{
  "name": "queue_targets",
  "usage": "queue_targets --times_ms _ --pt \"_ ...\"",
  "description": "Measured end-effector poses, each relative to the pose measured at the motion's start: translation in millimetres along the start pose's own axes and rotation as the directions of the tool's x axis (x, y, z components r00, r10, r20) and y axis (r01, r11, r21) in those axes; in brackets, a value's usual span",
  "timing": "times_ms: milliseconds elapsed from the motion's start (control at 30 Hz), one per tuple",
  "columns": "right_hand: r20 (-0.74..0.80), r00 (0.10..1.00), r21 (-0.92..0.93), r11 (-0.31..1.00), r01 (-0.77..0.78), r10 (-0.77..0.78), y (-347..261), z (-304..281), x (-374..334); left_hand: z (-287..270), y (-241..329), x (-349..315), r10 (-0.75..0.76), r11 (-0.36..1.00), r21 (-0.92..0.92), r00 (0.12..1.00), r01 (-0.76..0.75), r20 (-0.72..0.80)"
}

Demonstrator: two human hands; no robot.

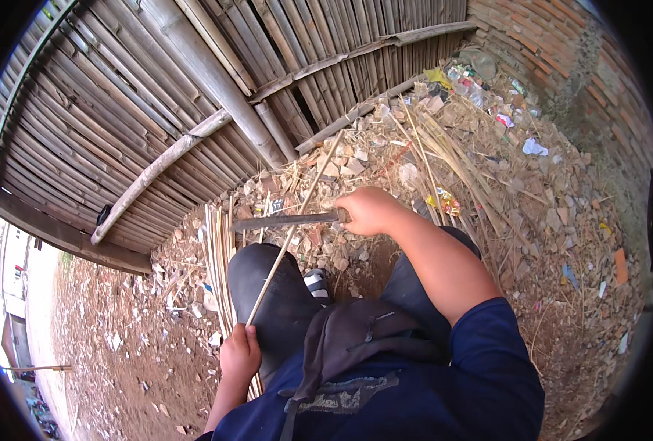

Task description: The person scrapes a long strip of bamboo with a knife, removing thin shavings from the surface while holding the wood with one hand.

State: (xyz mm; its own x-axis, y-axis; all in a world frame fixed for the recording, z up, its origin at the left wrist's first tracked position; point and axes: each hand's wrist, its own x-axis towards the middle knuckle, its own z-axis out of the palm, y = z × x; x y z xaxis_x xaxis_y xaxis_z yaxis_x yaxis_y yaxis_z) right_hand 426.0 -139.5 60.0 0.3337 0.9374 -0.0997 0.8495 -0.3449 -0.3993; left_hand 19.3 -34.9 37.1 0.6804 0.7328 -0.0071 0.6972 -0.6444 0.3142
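My left hand (240, 355) is closed around the near end of a thin bamboo strip (310, 197), by my left knee. The strip slants up and away to the right, over my left thigh. In front of my knees, my right hand (371, 211) grips the handle of a machete (282, 221). Its long dark blade points left and crosses the strip; whether the two touch I cannot tell. A bundle of pale bamboo strips (220, 257) lies along the outside of my left leg, partly hidden by my left hand.
A bamboo slat wall (131, 103) with thick poles rises ahead and left. A brick wall (598, 81) stands at the far right. More long strips (455, 158) lie on rubble beyond my right knee. Scattered litter (473, 92) gathers in the far right corner.
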Motion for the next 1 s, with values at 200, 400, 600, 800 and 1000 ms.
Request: queue_targets --times_ms 200,400,600,800,1000 --pt "0.098 0.994 0.048 0.997 -0.054 0.049 18.4 17.7 20.5 9.2 -13.4 -8.3 -0.014 0.988 0.153 1.0 0.016 -0.014" --pt "0.089 0.996 0.061 0.998 -0.027 0.022 -5.7 30.3 21.8 11.7 -17.9 -6.1 -0.012 0.99 0.141 1.0 0.014 -0.014" --pt "0.119 0.986 0.28 0.949 -0.142 0.113 37.4 43.4 40.7 23.7 -32.0 -2.2 -0.023 0.998 0.054 1.0 0.024 -0.009" --pt "0.145 0.988 0.146 0.986 -0.084 0.063 -14.6 29.5 27.5 14.0 -33.0 0.3 -0.031 1.0 0.003 0.999 0.031 0.039" --pt "0.069 0.988 0.166 0.975 -0.147 0.138 22.1 42.8 44.5 11.9 -37.9 7.3 -0.01 0.995 -0.096 0.996 0.019 0.092"
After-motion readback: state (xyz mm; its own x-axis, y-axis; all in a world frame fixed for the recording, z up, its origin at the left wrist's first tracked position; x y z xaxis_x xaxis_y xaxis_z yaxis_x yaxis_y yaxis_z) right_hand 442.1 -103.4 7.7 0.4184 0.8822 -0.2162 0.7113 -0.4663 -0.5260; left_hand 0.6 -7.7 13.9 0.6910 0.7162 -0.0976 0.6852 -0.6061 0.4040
